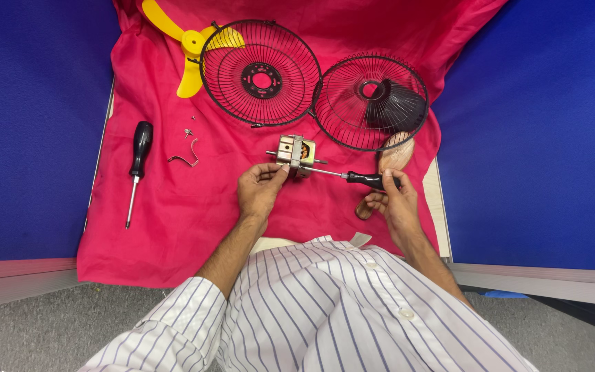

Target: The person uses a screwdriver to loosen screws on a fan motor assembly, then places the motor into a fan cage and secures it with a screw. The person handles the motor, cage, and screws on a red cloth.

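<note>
Hands' grips: left [259,189] pinches motor [295,154], right [395,200] clasps screwdriver [352,177]; 2 grilles [261,73] perhaps touching behind.

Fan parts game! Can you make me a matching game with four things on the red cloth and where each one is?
Things:
1. yellow fan blade
2. spare screwdriver
3. motor
4. screwdriver with black handle

Places:
A. in the right hand
B. lying alone at the left of the red cloth
C. at the top, beside a wire guard
D. steadied by the left hand

Pairs: 1-C, 2-B, 3-D, 4-A
</note>
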